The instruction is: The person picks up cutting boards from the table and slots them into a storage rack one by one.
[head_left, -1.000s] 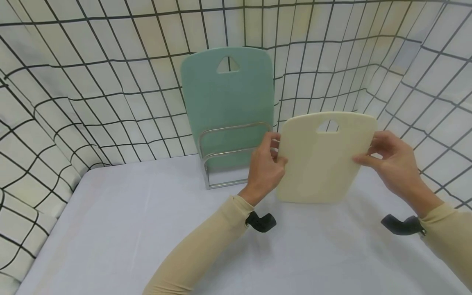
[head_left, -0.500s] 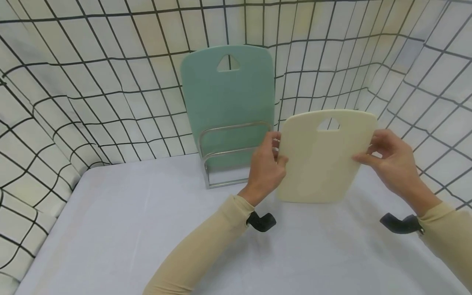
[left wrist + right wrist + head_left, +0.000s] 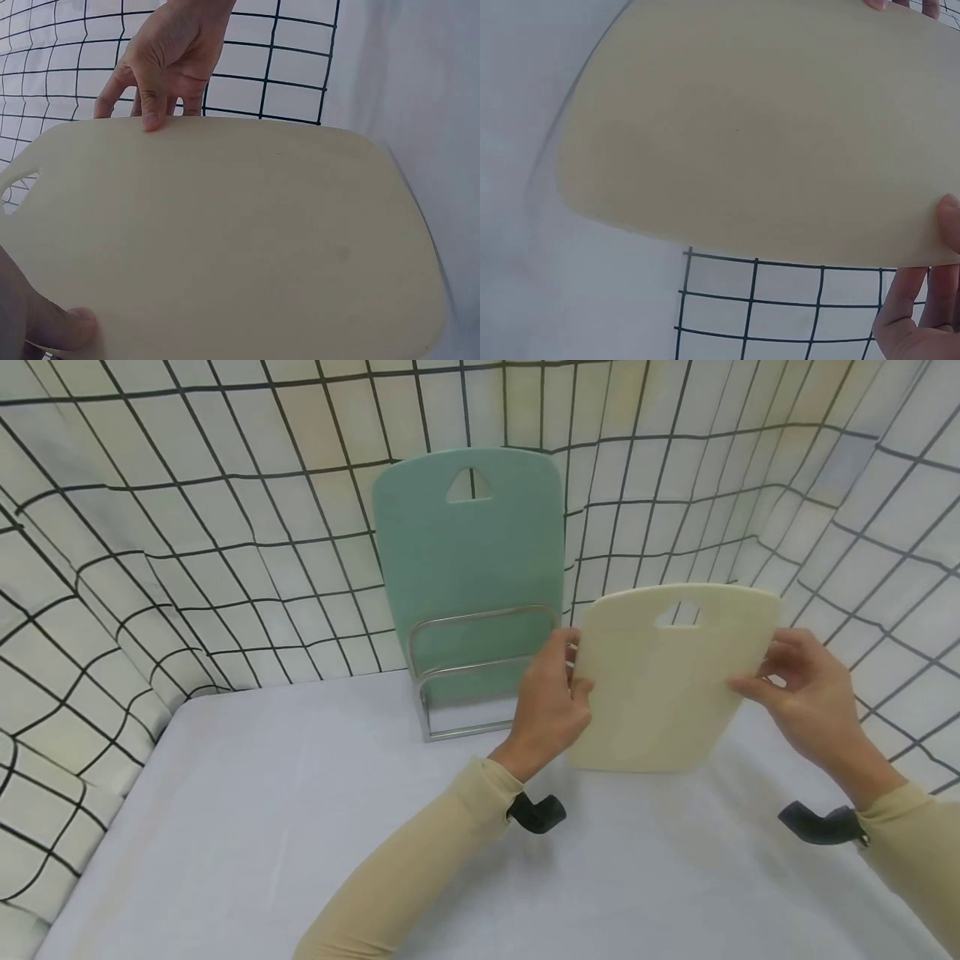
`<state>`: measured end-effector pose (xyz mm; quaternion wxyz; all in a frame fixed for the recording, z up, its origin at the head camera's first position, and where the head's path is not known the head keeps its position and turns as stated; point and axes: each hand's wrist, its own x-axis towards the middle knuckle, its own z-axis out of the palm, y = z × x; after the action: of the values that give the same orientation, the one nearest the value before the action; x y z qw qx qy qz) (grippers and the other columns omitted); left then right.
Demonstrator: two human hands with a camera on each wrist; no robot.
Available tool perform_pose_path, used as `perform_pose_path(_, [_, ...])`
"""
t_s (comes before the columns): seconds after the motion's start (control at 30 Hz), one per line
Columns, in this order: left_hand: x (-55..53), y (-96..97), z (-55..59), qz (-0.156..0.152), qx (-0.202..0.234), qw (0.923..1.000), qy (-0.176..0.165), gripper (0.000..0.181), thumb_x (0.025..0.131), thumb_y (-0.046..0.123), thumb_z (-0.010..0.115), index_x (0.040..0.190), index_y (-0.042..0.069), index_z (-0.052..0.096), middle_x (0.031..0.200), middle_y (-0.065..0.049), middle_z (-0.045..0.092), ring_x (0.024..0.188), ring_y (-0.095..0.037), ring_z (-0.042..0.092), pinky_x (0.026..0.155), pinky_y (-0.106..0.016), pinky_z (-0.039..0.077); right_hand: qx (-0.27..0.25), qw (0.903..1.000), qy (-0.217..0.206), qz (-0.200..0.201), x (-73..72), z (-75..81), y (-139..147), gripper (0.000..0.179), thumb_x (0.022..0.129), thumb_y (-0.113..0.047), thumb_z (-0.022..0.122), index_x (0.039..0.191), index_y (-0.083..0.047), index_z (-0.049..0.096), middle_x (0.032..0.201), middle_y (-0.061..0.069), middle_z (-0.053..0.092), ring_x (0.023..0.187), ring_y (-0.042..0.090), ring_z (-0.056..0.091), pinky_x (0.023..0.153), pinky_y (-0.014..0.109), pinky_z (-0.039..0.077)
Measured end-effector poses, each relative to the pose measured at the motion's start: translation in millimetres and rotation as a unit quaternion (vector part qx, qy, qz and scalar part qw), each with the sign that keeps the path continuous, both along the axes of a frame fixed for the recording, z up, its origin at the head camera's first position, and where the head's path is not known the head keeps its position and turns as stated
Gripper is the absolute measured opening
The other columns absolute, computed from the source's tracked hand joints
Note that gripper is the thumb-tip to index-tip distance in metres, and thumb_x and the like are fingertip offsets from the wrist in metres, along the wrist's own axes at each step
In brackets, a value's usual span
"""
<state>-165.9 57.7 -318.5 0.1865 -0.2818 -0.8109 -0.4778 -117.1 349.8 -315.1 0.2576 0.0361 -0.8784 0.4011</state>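
Between both hands a cream cutting board (image 3: 667, 693) stands upright, its triangular handle hole at the top and its bottom edge down at the white surface. My left hand (image 3: 547, 706) pinches the left edge, thumb on the near face and fingers behind. On the opposite edge my right hand (image 3: 813, 706) pinches in the same way, its thumb tip (image 3: 154, 120) showing on the near face in the left wrist view. A green cutting board (image 3: 468, 543) stands in a metal wire rack (image 3: 480, 667) to the left of the cream one. My left fingers overlap the rack's right side in the head view.
A white fabric wall with a black grid pattern (image 3: 262, 543) rises behind the rack and along both sides. White cloth (image 3: 262, 827) covers the table. Each wrist carries a black camera mount (image 3: 536, 814) that juts out below the sleeve.
The whole scene has shifted slightly right in the head view as the camera turned. Both hands keep their pinch on the cream cutting board, which stays in place beside the rack.
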Motion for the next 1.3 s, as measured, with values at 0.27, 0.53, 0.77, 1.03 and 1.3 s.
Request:
perform_pose_path(0.27, [0.3,1.7,0.1,0.003,-0.015,0.9997,0.020,0.045,0.091,-0.007,0.066,0.132,0.002,0.050,0.115,-0.015,0.065,0.091,-0.025,0.071,0.077,-0.031,0.061,-0.010,0.9999,0.009,0.007,-0.7,-2.5,2.7,0.062,0.086,0.004,0.078,0.142,-0.013,0.056,0.111,-0.028,0.062,0.094,-0.006,0.062,0.083,-0.001,0.047])
perform_pose_path(0.53, [0.6,2.3,2.2,0.001,-0.017,0.9995,0.025,0.044,0.090,-0.007,0.066,0.131,0.002,0.050,0.115,-0.016,0.065,0.090,-0.025,0.072,0.077,-0.029,0.061,-0.020,0.9998,0.005,0.006,-2.3,-3.3,5.3,0.063,0.087,0.004,0.078,0.143,-0.014,0.056,0.112,-0.027,0.063,0.094,-0.005,0.062,0.083,0.000,0.048])
perform_pose_path(0.77, [1.2,3.4,3.6,-0.001,-0.005,0.9999,0.011,0.044,0.089,-0.009,0.066,0.129,0.003,0.051,0.113,-0.015,0.067,0.086,-0.023,0.072,0.073,-0.025,0.059,-0.030,0.9995,0.008,0.008,-1.8,-3.4,6.1,0.061,0.086,0.006,0.078,0.141,-0.013,0.058,0.113,-0.027,0.064,0.095,-0.004,0.062,0.082,0.001,0.049])
perform_pose_path(1.03, [2.6,3.0,5.4,0.003,0.005,1.0000,-0.005,0.045,0.088,-0.010,0.066,0.129,0.004,0.051,0.112,-0.015,0.068,0.085,-0.024,0.072,0.073,-0.025,0.059,-0.031,0.9995,-0.002,0.005,-0.8,-2.7,5.8,0.058,0.086,0.003,0.079,0.138,-0.012,0.059,0.111,-0.027,0.064,0.094,-0.004,0.062,0.081,0.001,0.049])
perform_pose_path(1.3, [1.6,2.0,6.7,-0.003,0.016,0.9998,-0.011,0.046,0.088,-0.011,0.066,0.128,0.004,0.049,0.114,-0.015,0.069,0.084,-0.023,0.073,0.072,-0.025,0.059,-0.032,0.9995,0.000,-0.006,-0.9,1.3,5.7,0.056,0.085,0.003,0.080,0.136,-0.011,0.061,0.107,-0.029,0.065,0.096,-0.008,0.064,0.081,0.001,0.050])
